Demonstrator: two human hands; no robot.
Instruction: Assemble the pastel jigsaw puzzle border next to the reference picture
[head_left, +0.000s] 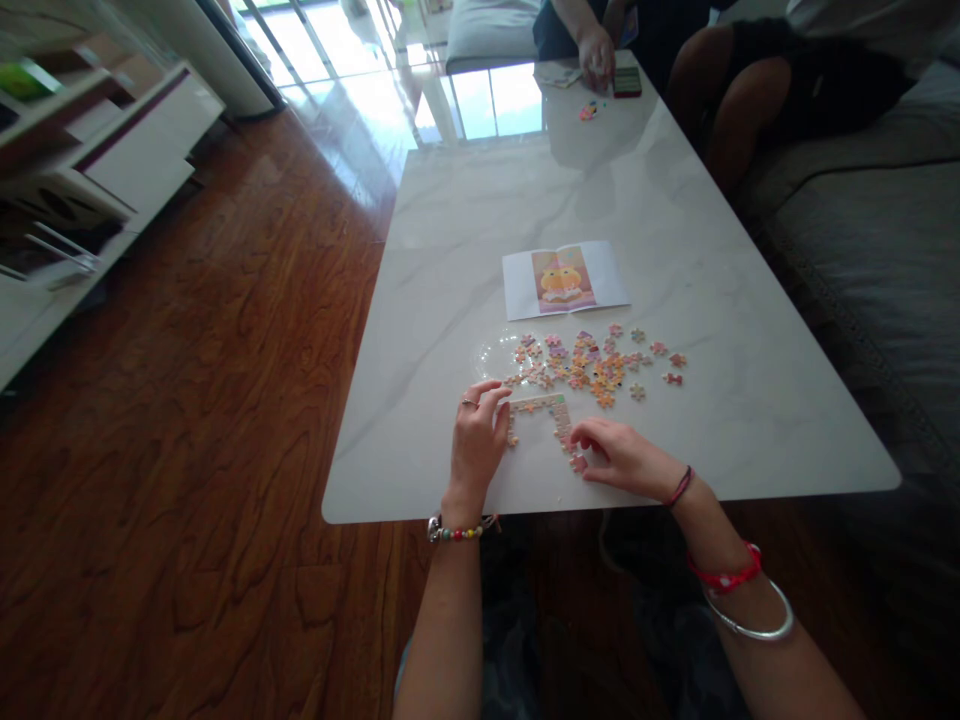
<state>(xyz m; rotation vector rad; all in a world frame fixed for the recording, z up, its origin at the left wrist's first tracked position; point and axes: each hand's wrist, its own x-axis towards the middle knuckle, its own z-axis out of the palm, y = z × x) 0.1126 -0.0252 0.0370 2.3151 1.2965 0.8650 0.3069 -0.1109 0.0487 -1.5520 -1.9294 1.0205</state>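
Several joined jigsaw puzzle pieces form a partial border with a top edge and two sides on the white marbled table. My left hand rests at the border's upper left corner, its fingers bent and apart, holding nothing I can see. At the lower end of the right side, my right hand has its thumb and index finger about a pink puzzle piece. Just beyond the border lies a loose pile of puzzle pieces, mostly orange, yellow and pink. Behind the pile is a creased paper sheet with a printed cartoon picture.
The table has its near edge just below my hands. At its far end, another person's hand is beside a small dark box and some colourful pieces. A grey sofa runs along the right, where another person sits.
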